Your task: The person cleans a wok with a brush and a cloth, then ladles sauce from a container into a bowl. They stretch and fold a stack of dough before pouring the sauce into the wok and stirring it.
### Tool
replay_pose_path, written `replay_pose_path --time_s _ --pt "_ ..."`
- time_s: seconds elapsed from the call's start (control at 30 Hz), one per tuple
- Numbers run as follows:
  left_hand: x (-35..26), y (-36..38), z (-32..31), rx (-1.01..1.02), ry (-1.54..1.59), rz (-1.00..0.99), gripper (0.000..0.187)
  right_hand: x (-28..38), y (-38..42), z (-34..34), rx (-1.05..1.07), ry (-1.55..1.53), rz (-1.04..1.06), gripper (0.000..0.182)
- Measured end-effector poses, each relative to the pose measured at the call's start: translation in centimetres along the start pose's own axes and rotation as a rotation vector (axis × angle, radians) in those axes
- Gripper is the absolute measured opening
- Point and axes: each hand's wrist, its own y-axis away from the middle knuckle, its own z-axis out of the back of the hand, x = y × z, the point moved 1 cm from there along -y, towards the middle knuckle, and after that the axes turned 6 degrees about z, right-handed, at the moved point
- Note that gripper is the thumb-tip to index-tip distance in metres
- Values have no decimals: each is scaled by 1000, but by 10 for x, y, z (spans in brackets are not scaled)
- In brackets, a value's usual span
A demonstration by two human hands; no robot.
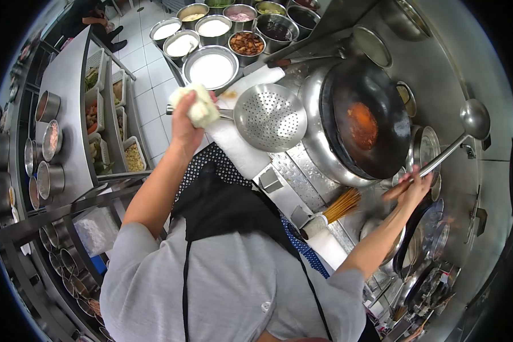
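Note:
My left hand (187, 126) is closed around a folded pale cloth (202, 108), which overlaps the handle of a perforated strainer (270, 117). The strainer's round bowl lies beside the stove, left of a dark wok (376, 85). A patch of orange-red sauce (363, 126) lies in the bottom of the wok, which sits on a metal ring (313, 114). At the right, my right hand (415, 187) grips the handle of a steel ladle (474, 118). The ladle's bowl points up and away, near the back wall and clear of the wok.
Metal pots of white contents (212, 69) and chopped ingredients (247, 43) crowd the far side. A bamboo brush (343, 205) stands near the wok's front. Leftward are a steel counter (62, 108) and food bins (134, 155). A person (82, 17) is at the far upper left.

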Motion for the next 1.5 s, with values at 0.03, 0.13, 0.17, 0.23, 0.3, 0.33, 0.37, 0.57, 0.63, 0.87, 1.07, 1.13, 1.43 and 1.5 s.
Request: replay_pose_path --time_s 0.03,0.13,0.17,0.23,0.3,0.33,0.37,0.57,0.63,0.87,1.07,1.13,1.43,1.5 --pt "-11 -9 18 -37 80 -25 55 21 34 -19 64 -129 -87 51" --pt "-40 -33 48 -224 306 -60 60 44 126 -66 297 -557 -213 44" --pt "-44 -45 61 -238 346 -39 62 40 151 -76 387 -662 -286 44" --pt "-50 -63 71 -276 380 15 65 50 203 -110 390 -688 -522 41" --pt "-55 -73 63 -325 370 85 68 50 241 -139 485 -685 -741 37" --pt "-56 -78 61 -321 389 129 65 52 254 -153 547 -639 -818 38" --pt "-57 -82 60 -317 408 175 63 54 265 -168 606 -592 -895 38" --pt "-64 -88 76 -224 379 261 77 49 290 -239 841 -184 -898 41" --pt "-68 -88 79 -191 371 285 78 51 297 -257 894 5 -758 44" --pt "-74 -93 88 -160 372 339 76 30 314 -278 887 541 -29 55" --pt "-75 -104 94 -144 385 381 69 48 314 -292 897 727 -70 52" --pt "-74 -106 96 -146 387 395 67 50 315 -294 901 755 -99 52" --pt "-74 -108 95 -146 399 401 61 51 321 -294 865 735 -112 49" --pt "-73 -109 97 -142 397 404 61 49 323 -291 856 719 -74 48"
